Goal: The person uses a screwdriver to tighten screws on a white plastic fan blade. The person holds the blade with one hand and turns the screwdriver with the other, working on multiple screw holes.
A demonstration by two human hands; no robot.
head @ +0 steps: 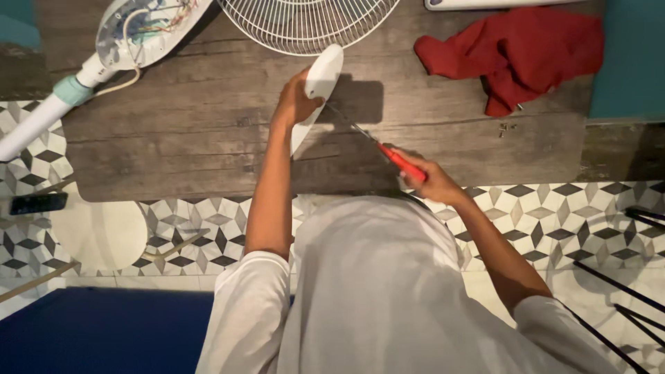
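White shirt cloth (374,291) fills our near view, both arms reaching out from it. Our left hand (294,104) is closed around a white plastic fan housing (320,86), held on edge above the wooden surface (173,131). Our right hand (433,181) is wrapped tight on a red-handled screwdriver (398,161), whose shaft runs up and left, its tip meeting the housing beside the left hand. A wire fan grille (305,24) and red cloth (519,52) lie beyond.

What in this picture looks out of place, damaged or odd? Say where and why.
The fan is in pieces: its motor housing lies open at top left with coloured wires bared, and the wire grille lies apart from it. Loose screws sit scattered beside the red cloth.
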